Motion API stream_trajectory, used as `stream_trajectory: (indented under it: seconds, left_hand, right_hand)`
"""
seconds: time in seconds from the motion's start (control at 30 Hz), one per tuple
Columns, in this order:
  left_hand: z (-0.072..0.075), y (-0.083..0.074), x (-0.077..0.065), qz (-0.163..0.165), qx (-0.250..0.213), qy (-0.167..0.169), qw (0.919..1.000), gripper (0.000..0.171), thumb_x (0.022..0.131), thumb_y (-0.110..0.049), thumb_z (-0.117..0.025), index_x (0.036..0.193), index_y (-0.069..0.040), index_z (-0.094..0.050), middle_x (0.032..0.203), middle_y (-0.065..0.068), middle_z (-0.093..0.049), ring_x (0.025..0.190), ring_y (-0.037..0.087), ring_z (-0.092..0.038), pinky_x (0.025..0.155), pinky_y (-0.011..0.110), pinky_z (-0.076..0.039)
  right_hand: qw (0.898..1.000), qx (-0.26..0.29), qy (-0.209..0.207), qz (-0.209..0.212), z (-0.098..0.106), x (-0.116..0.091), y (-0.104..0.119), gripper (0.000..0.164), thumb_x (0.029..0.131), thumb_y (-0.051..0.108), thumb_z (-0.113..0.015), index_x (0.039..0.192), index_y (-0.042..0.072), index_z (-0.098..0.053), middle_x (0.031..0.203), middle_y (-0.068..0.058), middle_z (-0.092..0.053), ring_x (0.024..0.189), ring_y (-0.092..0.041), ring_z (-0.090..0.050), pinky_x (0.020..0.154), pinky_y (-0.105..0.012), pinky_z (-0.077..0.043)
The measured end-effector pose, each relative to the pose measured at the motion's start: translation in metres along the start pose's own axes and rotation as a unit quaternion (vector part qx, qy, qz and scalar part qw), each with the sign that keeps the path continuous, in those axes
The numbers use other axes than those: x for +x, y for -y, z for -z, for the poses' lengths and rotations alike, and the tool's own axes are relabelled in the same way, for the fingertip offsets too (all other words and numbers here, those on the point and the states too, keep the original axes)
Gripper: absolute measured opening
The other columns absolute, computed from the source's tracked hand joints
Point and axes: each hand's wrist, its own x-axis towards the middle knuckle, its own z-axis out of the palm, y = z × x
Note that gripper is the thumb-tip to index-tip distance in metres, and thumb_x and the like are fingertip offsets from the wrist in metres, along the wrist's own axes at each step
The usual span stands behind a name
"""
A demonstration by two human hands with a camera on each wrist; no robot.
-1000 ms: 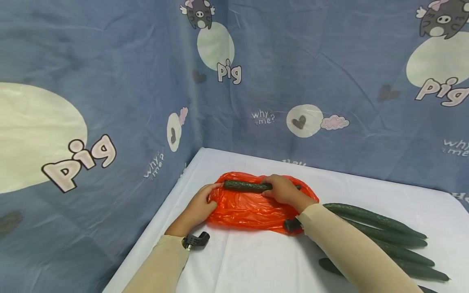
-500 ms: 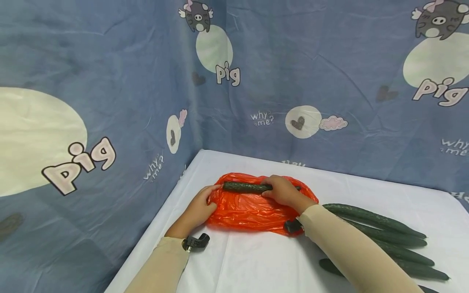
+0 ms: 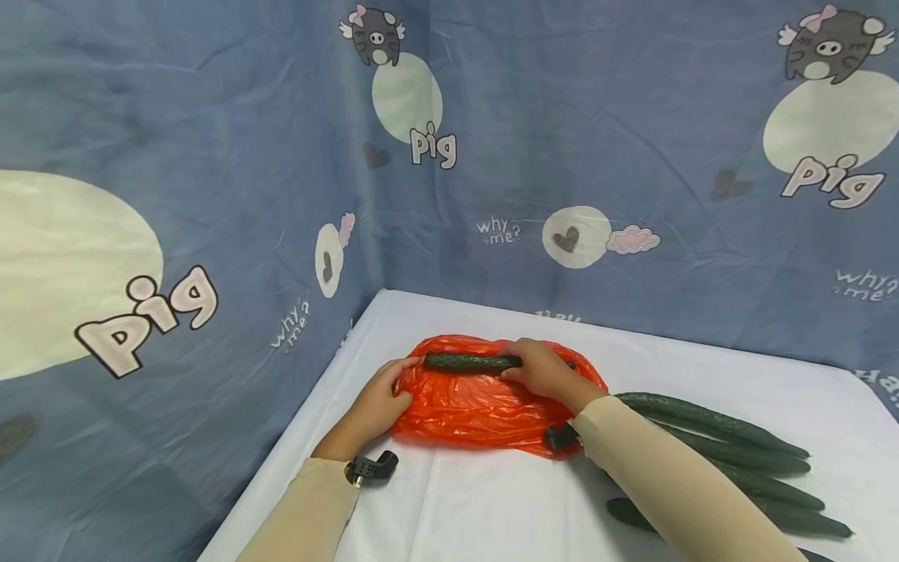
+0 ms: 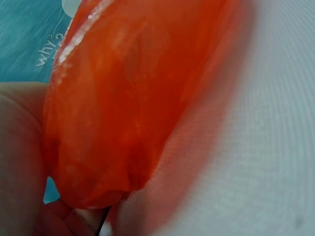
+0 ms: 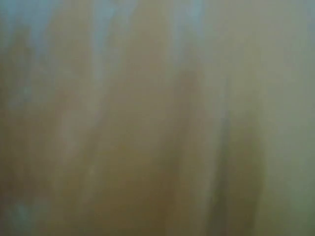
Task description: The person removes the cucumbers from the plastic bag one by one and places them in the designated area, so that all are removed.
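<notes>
An orange-red plastic bag (image 3: 463, 410) lies crumpled on the white-covered table. Along its far side a dark green cucumber (image 3: 463, 362) lies crosswise on the bag. My right hand (image 3: 541, 369) grips the cucumber near its right end, hiding part of it; a short tip shows past the fingers. At the bag's left end, my left hand (image 3: 381, 398) holds the edge, its forefinger reaching to the cucumber's left end and its thumb on the near side. In the left wrist view the bag (image 4: 118, 103) bulges beside the palm. The right wrist view is just a blur.
Several cucumbers (image 3: 716, 417) lie side by side on the table at the right, partly hidden by my right sleeve (image 3: 667, 476). A blue printed cloth (image 3: 562, 140) hangs behind and to the left of the white table (image 3: 449, 507). Each wrist wears a black camera (image 3: 372, 468).
The head view has shifted slightly. Both hands, the cucumber and the bag stay where they were.
</notes>
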Motion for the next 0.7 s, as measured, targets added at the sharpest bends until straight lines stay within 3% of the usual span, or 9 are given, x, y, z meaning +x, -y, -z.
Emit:
stream_trajectory:
  seconds: [0.5, 0.7]
  left_hand:
    - [-0.002, 0.001, 0.001, 0.007, -0.012, -0.001, 0.9999, 0.064, 0.092, -0.002, -0.058, 0.155, -0.014, -0.049, 0.16, 0.012, -0.045, 0.151, 0.033, -0.039, 0.123, 0.056, -0.033]
    - [-0.002, 0.0, 0.0, 0.009, -0.007, -0.008, 0.9999, 0.065, 0.093, -0.002, -0.058, 0.156, -0.012, -0.048, 0.16, 0.014, -0.044, 0.151, 0.036, -0.039, 0.123, 0.057, -0.033]
  right_hand:
    - [1.0, -0.001, -0.012, 0.013, 0.012, -0.006, 0.003, 0.032, 0.094, 0.022, -0.078, 0.126, 0.021, -0.074, 0.12, 0.004, -0.07, 0.112, -0.019, -0.062, 0.109, -0.045, -0.051]
    - [1.0, -0.016, -0.016, 0.011, 0.016, -0.013, 0.004, 0.036, 0.094, 0.023, -0.078, 0.129, 0.021, -0.073, 0.117, 0.004, -0.069, 0.107, -0.017, -0.062, 0.105, -0.043, -0.053]
